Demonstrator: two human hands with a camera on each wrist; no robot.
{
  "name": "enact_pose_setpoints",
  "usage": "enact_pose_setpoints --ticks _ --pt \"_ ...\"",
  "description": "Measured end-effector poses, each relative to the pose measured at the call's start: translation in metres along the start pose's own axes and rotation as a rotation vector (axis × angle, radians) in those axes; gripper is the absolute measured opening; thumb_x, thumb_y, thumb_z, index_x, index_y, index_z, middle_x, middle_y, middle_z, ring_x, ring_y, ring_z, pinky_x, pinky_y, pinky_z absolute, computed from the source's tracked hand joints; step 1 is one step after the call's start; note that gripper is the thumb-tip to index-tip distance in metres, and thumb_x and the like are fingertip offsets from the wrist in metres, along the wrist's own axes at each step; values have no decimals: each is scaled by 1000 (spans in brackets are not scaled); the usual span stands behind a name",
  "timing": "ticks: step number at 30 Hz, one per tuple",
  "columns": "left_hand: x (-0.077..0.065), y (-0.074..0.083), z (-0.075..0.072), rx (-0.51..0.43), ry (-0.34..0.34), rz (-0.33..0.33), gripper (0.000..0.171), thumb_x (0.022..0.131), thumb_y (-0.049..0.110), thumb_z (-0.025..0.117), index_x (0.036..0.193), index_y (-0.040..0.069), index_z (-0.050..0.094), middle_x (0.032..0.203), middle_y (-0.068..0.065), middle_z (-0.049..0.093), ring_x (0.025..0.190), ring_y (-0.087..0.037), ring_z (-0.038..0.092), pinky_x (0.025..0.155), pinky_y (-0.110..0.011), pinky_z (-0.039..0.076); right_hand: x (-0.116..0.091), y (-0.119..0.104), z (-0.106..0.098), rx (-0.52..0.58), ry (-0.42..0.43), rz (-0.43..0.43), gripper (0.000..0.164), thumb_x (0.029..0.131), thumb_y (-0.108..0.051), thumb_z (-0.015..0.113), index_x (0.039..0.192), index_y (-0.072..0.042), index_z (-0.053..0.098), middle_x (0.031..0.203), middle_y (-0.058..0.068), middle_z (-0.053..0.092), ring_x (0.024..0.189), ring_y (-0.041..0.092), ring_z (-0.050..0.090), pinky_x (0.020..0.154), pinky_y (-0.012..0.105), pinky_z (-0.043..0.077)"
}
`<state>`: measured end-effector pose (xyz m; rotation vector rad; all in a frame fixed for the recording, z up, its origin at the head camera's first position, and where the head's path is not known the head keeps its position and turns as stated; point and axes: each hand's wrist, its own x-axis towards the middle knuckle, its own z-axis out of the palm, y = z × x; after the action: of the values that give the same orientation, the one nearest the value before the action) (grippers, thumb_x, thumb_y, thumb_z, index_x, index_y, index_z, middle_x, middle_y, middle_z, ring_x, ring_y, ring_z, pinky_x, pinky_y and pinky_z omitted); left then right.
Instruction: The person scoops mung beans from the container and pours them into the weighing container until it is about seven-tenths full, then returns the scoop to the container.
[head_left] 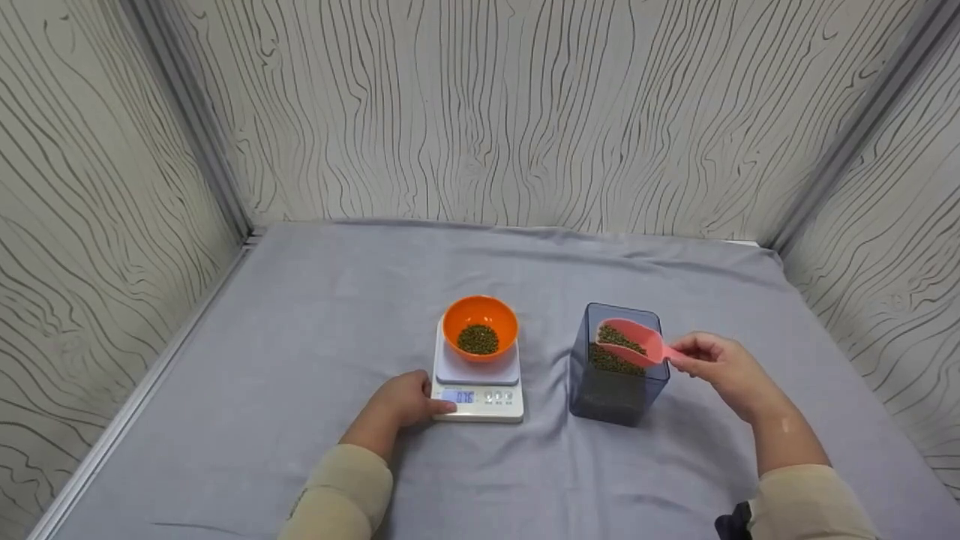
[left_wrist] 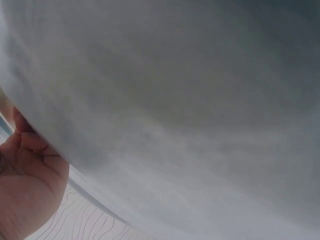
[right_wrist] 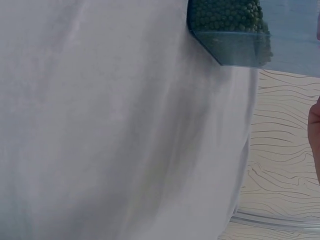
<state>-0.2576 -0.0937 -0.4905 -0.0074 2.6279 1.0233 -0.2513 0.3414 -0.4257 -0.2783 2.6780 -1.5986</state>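
An orange bowl (head_left: 506, 319) with a small heap of green mung beans (head_left: 478, 340) stands on the platform of a white kitchen scale (head_left: 457, 373), whose display is lit. My left hand (head_left: 409, 397) holds the scale's front left corner, thumb on top beside the display and fingers curled at the side. In my right hand (head_left: 724, 369) is the handle of a pink scoop (head_left: 645, 339), pinched between thumb and fingers. Mung beans (head_left: 624, 337) lie in the scoop, which is over the mouth of a clear bluish container (head_left: 581, 382) partly filled with the same beans (right_wrist: 227, 16).
A grey cloth (head_left: 337, 300) with wrinkles covers the table. Wood-grain patterned panels (head_left: 465, 112) enclose its back and sides, with grey metal posts (head_left: 191, 120) at the corners. The container stands a short gap to the right of the scale.
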Motion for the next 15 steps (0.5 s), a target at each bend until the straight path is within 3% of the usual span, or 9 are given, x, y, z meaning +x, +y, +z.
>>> enact_pose_setpoints --ticks 7,15 --pt "1 -1 0 3 -3 4 42 68 42 77 84 11 54 73 -3 52 69 -20 47 63 -32 38 0 -2 2 20 0 -2 30 86 -17 64 103 7 58 85 0 60 76 11 55 69 26 46" --pt "1 0 0 21 4 13 40 69 41 77 82 11 53 72 -2 51 69 -20 47 64 -32 37 4 -22 0 19 58 -64 29 85 -13 65 101 10 59 83 -4 62 73 8 55 66 21 45"
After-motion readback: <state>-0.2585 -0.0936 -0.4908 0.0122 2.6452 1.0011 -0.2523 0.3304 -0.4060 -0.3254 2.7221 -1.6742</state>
